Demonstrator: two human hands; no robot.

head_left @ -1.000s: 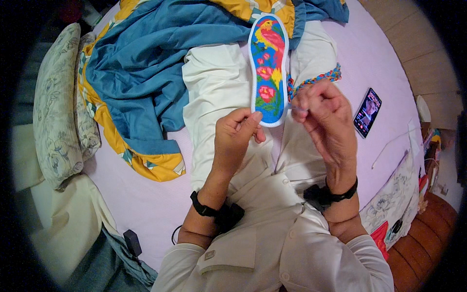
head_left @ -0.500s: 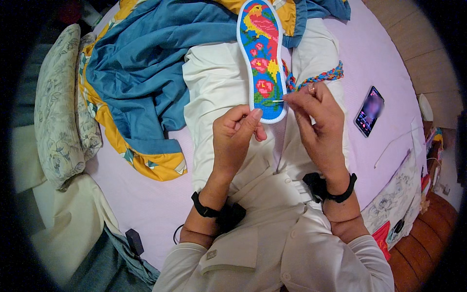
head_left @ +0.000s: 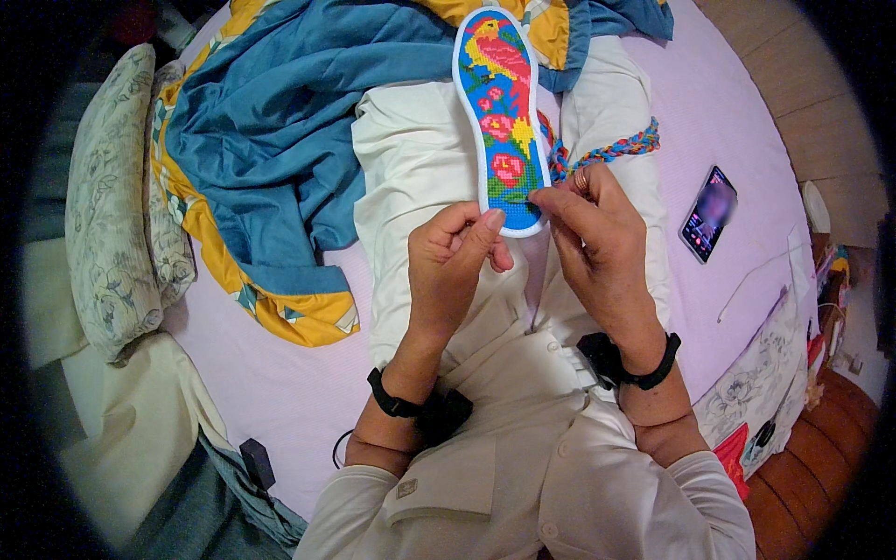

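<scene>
A cross-stitched shoe insole (head_left: 504, 121) with a white rim, a red and yellow bird and pink flowers on blue is held upright in front of me. My left hand (head_left: 453, 257) pinches its heel end at the lower left edge, thumb on top. My right hand (head_left: 597, 233) has its thumb and forefinger pressed together at the heel's right side, over the stitching. The needle in that pinch is mostly hidden by the fingertips. Beside the insole, a braid of multicoloured thread (head_left: 621, 147) lies across my right trouser leg (head_left: 607, 93).
A phone (head_left: 707, 215) with a lit screen lies on the pink sheet (head_left: 723, 112) to the right. A blue and yellow quilt (head_left: 271, 140) is bunched at the left, next to a floral pillow (head_left: 112, 205). A small dark box (head_left: 258, 464) sits at the lower left.
My right hand has moved slightly left, bringing its fingertips over the insole's heel. The needle that showed across the stitching is now mostly covered. The left hand has stayed in place.
</scene>
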